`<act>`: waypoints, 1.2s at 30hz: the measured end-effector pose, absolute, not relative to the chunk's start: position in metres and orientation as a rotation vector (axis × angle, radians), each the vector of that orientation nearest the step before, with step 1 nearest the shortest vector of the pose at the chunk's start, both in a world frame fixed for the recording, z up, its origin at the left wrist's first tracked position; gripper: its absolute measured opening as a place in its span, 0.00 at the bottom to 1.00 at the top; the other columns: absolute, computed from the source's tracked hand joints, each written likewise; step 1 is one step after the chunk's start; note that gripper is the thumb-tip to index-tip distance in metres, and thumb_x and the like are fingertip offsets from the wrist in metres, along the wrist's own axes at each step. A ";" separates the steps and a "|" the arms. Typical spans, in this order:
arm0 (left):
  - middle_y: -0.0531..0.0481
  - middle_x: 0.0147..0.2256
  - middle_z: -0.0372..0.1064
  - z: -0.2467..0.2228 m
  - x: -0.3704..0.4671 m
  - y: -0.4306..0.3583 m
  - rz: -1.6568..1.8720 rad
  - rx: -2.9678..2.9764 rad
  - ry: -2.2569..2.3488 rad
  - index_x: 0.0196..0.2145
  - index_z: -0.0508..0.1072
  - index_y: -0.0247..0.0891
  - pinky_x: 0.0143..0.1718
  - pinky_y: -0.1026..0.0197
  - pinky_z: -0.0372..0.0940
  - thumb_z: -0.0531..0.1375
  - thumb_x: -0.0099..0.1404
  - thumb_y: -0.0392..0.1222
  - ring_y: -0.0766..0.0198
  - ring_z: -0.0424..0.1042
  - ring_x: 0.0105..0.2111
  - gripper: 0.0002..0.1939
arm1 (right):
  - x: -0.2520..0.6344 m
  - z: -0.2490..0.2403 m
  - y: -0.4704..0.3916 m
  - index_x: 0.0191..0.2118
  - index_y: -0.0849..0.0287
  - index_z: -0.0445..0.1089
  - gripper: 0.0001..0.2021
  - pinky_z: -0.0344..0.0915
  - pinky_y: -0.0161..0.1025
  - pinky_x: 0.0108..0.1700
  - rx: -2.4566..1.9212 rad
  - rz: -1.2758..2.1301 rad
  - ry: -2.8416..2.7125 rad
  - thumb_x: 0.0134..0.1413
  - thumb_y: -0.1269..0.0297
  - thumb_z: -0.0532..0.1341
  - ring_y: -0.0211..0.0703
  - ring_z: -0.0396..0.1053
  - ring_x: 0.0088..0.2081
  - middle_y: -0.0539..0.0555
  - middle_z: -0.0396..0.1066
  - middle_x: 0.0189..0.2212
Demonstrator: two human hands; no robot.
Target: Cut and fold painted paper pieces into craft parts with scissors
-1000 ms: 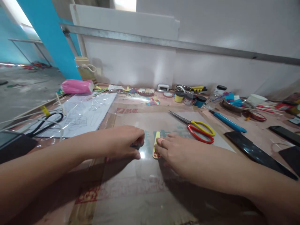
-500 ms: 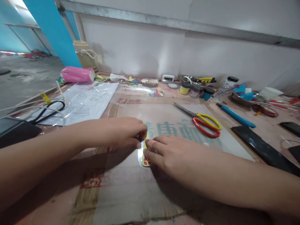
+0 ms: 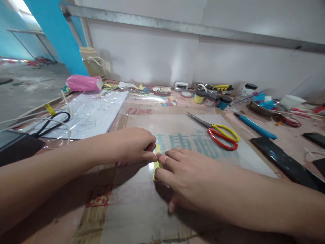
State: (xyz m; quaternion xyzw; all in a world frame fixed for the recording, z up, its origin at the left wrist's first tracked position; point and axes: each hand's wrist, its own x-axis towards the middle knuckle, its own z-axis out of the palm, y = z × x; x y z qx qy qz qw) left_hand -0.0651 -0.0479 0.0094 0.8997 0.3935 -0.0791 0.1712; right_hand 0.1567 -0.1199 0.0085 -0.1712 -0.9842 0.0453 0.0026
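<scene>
A narrow yellow strip lies on the clear sheet over the cardboard mat, its near end by my right fingertips. My left hand has its fingers curled in and its thumb tip against the strip's middle. What the curled fingers pinch is partly hidden. From the right, my right hand rests its outstretched fingertips on the strip, with the thumb held apart below. Ahead of it lie scissors with one yellow and one red handle, blades spread slightly, touched by neither hand.
Right of the scissors are a blue utility knife and a dark flat object. Small paint jars line the back. Drawn sheets, a black device with cables and a pink pack are at left.
The strip's red-patterned near end, visible before, is now mostly covered by my right fingers. My left thumb has moved right onto the strip. My right thumb now shows below the palm.
</scene>
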 end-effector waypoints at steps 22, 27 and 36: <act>0.45 0.23 0.75 -0.002 -0.071 -0.078 0.192 1.206 0.975 0.28 0.74 0.36 0.17 0.66 0.60 0.53 0.58 0.79 0.65 0.69 0.17 0.38 | 0.155 0.032 -0.108 0.46 0.64 0.71 0.10 0.69 0.40 0.39 -0.729 0.247 -2.986 0.67 0.73 0.54 0.47 0.76 0.37 0.61 0.78 0.40; 0.51 0.19 0.69 -0.023 -0.042 -0.097 0.494 0.928 0.869 0.30 0.73 0.35 0.20 0.65 0.64 0.51 0.69 0.67 0.67 0.66 0.17 0.31 | 0.153 0.038 -0.104 0.47 0.63 0.73 0.11 0.70 0.40 0.43 -0.768 0.443 -2.941 0.67 0.73 0.54 0.48 0.77 0.41 0.60 0.79 0.44; 0.58 0.20 0.62 -0.015 -0.033 -0.086 0.569 1.173 0.982 0.50 0.72 0.34 0.17 0.69 0.49 0.63 0.62 0.61 0.71 0.56 0.16 0.29 | 0.170 0.008 -0.132 0.61 0.77 0.64 0.20 0.69 0.50 0.56 -0.576 -0.113 -2.828 0.65 0.76 0.54 0.59 0.73 0.55 0.74 0.72 0.55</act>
